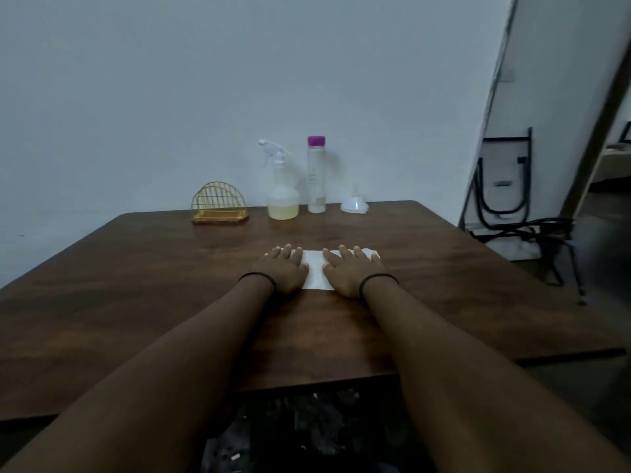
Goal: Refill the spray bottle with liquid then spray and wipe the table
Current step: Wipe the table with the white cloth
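Observation:
A white paper tissue [316,271] lies flat in the middle of the dark wooden table [136,285]. My left hand [283,268] presses on its left part with straight fingers. My right hand [351,269] lies flat on its right part. At the table's far edge stands a clear spray bottle [281,189] with a white trigger head and yellowish liquid in its bottom. Right of it stands a tall clear bottle [316,175] with a purple cap. A white funnel [355,203] sits upside down further right.
A yellow wire napkin holder [218,204] stands left of the spray bottle. A pale wall rises just behind the table. A folded black metal chair [505,186] leans at the right, past the table's right edge.

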